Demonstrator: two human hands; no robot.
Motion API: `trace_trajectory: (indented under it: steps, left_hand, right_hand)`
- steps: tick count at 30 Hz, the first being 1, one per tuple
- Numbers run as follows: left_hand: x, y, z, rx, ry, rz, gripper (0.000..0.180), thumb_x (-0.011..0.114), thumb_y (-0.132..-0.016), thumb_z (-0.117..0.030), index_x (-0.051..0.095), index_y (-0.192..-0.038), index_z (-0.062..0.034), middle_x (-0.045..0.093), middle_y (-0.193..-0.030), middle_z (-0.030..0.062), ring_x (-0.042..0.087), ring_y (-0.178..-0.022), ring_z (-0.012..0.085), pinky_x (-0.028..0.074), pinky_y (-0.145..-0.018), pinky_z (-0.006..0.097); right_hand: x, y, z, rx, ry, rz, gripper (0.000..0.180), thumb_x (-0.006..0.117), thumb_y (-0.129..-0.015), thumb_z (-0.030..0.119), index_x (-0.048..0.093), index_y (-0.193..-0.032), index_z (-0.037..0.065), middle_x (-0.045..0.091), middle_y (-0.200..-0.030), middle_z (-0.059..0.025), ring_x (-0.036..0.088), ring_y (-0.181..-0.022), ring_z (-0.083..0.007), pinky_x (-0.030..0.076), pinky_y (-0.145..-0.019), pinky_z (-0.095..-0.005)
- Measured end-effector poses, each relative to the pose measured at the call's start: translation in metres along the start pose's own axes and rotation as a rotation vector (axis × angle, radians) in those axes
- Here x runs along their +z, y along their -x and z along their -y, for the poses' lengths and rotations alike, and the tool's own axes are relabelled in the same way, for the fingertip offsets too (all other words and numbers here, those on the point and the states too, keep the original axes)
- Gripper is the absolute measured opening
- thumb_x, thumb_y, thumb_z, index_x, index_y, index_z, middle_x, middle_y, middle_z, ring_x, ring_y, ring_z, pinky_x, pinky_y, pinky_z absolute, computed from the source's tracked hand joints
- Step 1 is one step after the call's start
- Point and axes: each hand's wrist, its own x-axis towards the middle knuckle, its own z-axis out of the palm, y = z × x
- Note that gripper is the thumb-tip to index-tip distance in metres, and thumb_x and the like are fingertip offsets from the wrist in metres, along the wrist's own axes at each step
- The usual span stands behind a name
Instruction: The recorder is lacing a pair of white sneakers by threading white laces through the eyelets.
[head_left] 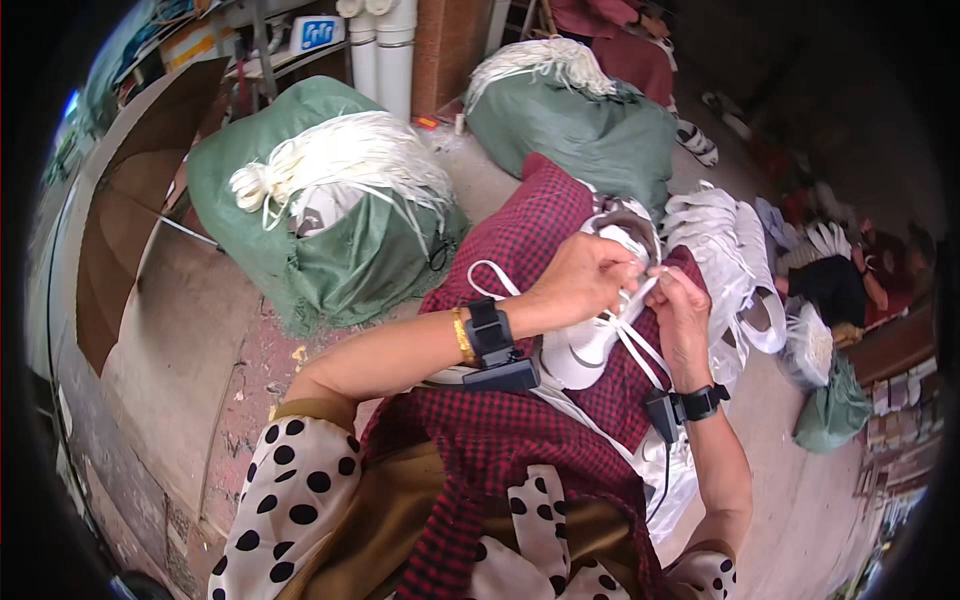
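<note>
In the centre right of the frame, the left hand [588, 280] is bending over the white shoe [574, 362], apparently pinching lace, while the right hand [684, 308] is gripping a white lace [638, 297] between thumb and finger. The shoe is lying beneath them on the checked apron [518, 228], its long axis running from toe at lower left to opening at upper right; the left hand is sitting nearer, right hand beside its right edge. Farther out, green sacks [335, 268] are bulging at upper left and top centre.

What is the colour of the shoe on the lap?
The shoe is mainly white; see the head view.
</note>
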Motion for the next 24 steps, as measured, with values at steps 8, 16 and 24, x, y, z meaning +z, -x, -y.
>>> trace_trajectory:
  steps: [8,16,24]
  left_hand:
    - [-0.002,-0.013,-0.007,-0.275,0.03,0.111,0.023,0.063,-0.099,-0.019,0.074,-0.102,0.0013,0.07,-0.082,0.0046,0.06,-0.058,0.0063,0.042,-0.047,0.02]
    - [-0.001,-0.009,0.009,-0.284,0.213,0.229,0.022,0.064,-0.098,-0.018,0.073,-0.103,0.0008,0.072,-0.088,0.0063,0.058,-0.061,0.006,0.042,-0.049,0.021]
    - [-0.01,-0.047,-0.18,0.471,-0.011,0.157,0.021,0.06,-0.099,-0.016,0.071,-0.106,-0.0003,0.068,-0.082,0.002,0.053,-0.058,0.004,0.041,-0.05,0.02]
  right_hand:
    - [0.008,-0.001,0.013,-0.306,0.481,-0.023,0.013,0.065,-0.093,0.006,0.076,-0.1,0.0,0.065,-0.09,-0.0028,0.058,-0.078,-0.0068,0.044,-0.066,-0.0222]
    - [-0.001,-0.01,0.01,-0.274,0.539,0.081,0.014,0.066,-0.093,0.007,0.074,-0.099,-0.004,0.067,-0.093,-0.0068,0.064,-0.078,-0.0093,0.051,-0.07,-0.0242]
    - [-0.011,-0.023,0.001,-0.279,0.684,0.262,0.019,0.062,-0.093,0.014,0.069,-0.092,-0.004,0.056,-0.083,-0.0043,0.043,-0.064,-0.0093,0.036,-0.056,-0.0273]
